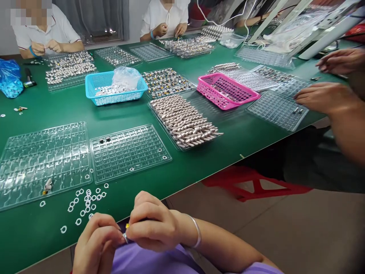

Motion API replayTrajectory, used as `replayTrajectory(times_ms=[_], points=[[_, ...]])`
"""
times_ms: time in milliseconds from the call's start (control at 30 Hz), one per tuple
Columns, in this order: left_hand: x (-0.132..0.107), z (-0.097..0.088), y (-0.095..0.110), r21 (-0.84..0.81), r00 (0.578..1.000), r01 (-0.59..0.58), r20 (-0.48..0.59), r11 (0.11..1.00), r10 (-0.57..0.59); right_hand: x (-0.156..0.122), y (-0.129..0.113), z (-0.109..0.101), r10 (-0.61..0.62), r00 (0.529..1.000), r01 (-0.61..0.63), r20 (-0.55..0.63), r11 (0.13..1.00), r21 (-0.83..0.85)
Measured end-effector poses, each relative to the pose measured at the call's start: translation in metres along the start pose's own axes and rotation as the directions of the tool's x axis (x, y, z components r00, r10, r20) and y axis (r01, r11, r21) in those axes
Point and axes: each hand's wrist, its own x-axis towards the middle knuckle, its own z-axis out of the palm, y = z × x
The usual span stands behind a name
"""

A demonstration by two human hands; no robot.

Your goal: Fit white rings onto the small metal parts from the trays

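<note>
My left hand (98, 239) and my right hand (154, 224) meet at the table's near edge, above my lap. Their fingertips pinch a small whitish part (124, 237) between them; a yellow bit (127, 226) shows beside the right fingers. Most of the part is hidden, so I cannot make out its kind. Loose white rings (87, 198) lie scattered on the green table just beyond my left hand. Behind them are a clear tray (48, 152) with one white earbud-like piece (48, 185) in it and a gridded clear tray (125, 152) holding two dark bits and a few rings.
A tray stacked with pale stem-shaped parts (182, 121) stands mid-table. Beyond it are a blue basket (114, 99), a pink basket (225, 102) and more loaded trays. A co-worker's hands (327, 97) are at the right; two people sit opposite. A red stool (245, 182) stands below.
</note>
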Motion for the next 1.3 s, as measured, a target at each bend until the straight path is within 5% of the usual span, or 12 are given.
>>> replayTrajectory(times_ms=[200, 267, 367, 467, 533, 700, 867, 1033, 1167, 1300], points=[[0.001, -0.002, -0.002, 0.021, 1.0, 0.005, -0.011, 1.0, -0.005, 0.003, -0.001, -0.003, 0.012, 0.999, -0.014, -0.034, 0.998, -0.067], [0.006, -0.011, -0.011, 0.12, 0.999, 0.022, 0.025, 0.993, -0.026, 0.002, 0.001, -0.006, 0.158, 0.984, -0.162, -0.087, 0.986, -0.037], [0.023, -0.033, -0.032, 0.356, 0.991, 0.108, 0.034, 0.928, -0.129, 0.0, 0.009, -0.011, 0.455, 0.875, -0.445, -0.165, 0.89, 0.094], [0.058, -0.052, -0.054, 0.538, 0.983, 0.102, 0.074, 0.837, -0.167, -0.002, 0.017, -0.011, 0.645, 0.747, -0.624, -0.159, 0.763, 0.168], [0.091, -0.057, -0.066, 0.608, 0.985, 0.065, 0.088, 0.791, -0.148, -0.001, 0.021, -0.009, 0.697, 0.705, -0.676, -0.131, 0.716, 0.172], [0.175, -0.043, -0.092, 0.669, 0.993, 0.067, 0.027, 0.74, -0.115, 0.001, 0.023, -0.007, 0.733, 0.679, -0.719, -0.039, 0.675, 0.163], [0.213, -0.031, -0.107, 0.677, 0.993, 0.088, -0.002, 0.731, -0.118, -0.002, 0.026, -0.013, 0.773, 0.635, -0.759, -0.021, 0.628, 0.172], [0.199, -0.026, -0.093, 0.588, 0.996, 0.054, 0.029, 0.807, -0.088, -0.001, 0.029, -0.018, 0.783, 0.622, -0.763, -0.017, 0.611, 0.21], [0.149, -0.016, -0.067, 0.452, 0.99, 0.066, 0.079, 0.89, -0.113, 0.003, 0.028, -0.02, 0.798, 0.603, -0.772, -0.01, 0.587, 0.243], [0.091, -0.002, -0.041, 0.085, 0.983, 0.166, 0.059, 0.982, -0.172, 0.007, 0.02, -0.018, 0.797, 0.602, -0.768, 0.051, 0.561, 0.311]])
